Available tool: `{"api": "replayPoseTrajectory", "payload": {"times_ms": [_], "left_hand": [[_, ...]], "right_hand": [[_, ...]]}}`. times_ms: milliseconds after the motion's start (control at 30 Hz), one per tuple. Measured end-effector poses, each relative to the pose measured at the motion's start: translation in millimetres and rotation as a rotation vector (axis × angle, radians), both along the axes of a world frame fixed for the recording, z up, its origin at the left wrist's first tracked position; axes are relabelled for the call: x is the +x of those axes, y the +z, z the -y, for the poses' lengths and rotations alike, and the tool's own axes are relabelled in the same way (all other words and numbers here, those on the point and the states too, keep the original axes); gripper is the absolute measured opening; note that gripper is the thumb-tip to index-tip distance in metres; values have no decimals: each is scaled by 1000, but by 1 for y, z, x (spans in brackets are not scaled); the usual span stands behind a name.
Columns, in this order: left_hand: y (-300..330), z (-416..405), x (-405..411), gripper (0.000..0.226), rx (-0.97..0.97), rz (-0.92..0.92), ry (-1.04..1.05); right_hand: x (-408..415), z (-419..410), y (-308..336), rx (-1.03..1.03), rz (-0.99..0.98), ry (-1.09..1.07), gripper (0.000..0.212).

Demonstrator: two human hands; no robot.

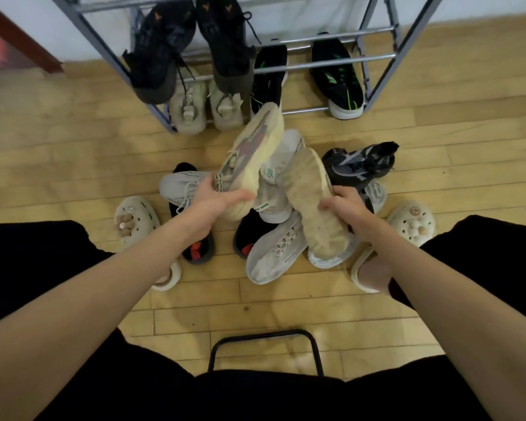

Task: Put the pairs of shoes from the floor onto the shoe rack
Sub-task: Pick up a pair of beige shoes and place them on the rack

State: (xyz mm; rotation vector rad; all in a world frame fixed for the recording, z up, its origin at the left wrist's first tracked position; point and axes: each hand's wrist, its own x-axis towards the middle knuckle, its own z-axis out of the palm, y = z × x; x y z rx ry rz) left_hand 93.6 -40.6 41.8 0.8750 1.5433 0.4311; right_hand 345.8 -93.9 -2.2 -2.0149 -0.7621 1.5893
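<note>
The person's black-clad lap (255, 396) is filling the bottom of the view, with the black bent-tube stool frame (266, 349) just beyond it over the pale wooden plank floor (73, 153), and the two bare forearms are reaching forward to the heap of shoes. The left hand (217, 203) is clenching the heel end of a cream knit sneaker with a grey and red side stripe (249, 156), fingers wrapped round the sole and thumb on the upper, toe pointing up and away. The right hand (346, 209) is closing on the matching cream sneaker turned sole-up (313, 202), fingers curled over its ribbed underside (how the thumb is sitting cannot be told). Both shoes are being held above the pile, short of the grey metal tube shoe rack (374, 57), which is already carrying a black pair with orange marks (192, 47), a beige laced pair (207, 109) and a black pair with green stripes (337, 77). Grey, white and black sneakers (274, 253) are lying tumbled below. These cream shoes look light, with a soft upper that would crumple, so the firmer sole and heel are probably the sound places to grip. They seem unlikely to slip or be harmed.
</note>
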Motion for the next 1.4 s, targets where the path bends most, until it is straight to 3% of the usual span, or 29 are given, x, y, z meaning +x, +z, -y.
{"api": "replayPoseTrajectory", "payload": {"times_ms": [133, 233, 333, 433, 533, 600, 800, 900, 967, 1133, 1200, 1333, 1400], "left_hand": [[9, 7, -21, 57, -307, 412, 63], [4, 15, -40, 76, -510, 822, 106], [-1, 19, -49, 75, -664, 1140, 70], [-2, 18, -47, 81, -732, 1351, -30], [0, 17, -43, 86, -723, 1452, -125], [0, 16, -41, 87, -705, 1463, -166], [-4, 16, -41, 82, -681, 1430, -215], [-1, 11, -37, 69, -596, 1259, -210], [5, 4, -31, 65, -485, 1046, -168], [24, -18, -10, 79, -214, 613, -176], [31, -25, 1, 66, -136, 532, -200], [35, -34, 24, 63, -60, 447, -149], [37, -39, 35, 61, -11, 384, -114]], "right_hand": [[3, 3, 23, -59, -259, -175, 35], [4, 5, 43, -23, -384, -249, 37], [3, 4, 58, 49, -404, -305, 48], [-3, 5, 69, 80, -348, -352, 63], [-12, 10, 72, 137, -346, -377, 46], [-16, 15, 70, 166, -374, -424, 33], [-17, 19, 65, 211, -346, -507, 34], [-7, 16, 62, 180, -417, -491, 40], [0, 13, 63, 141, -468, -481, 41], [21, 4, 67, 136, -695, -606, 36], [30, 0, 64, 187, -770, -673, 42], [40, -13, 65, 207, -834, -724, 71], [44, -26, 71, 181, -800, -697, 70]]}}
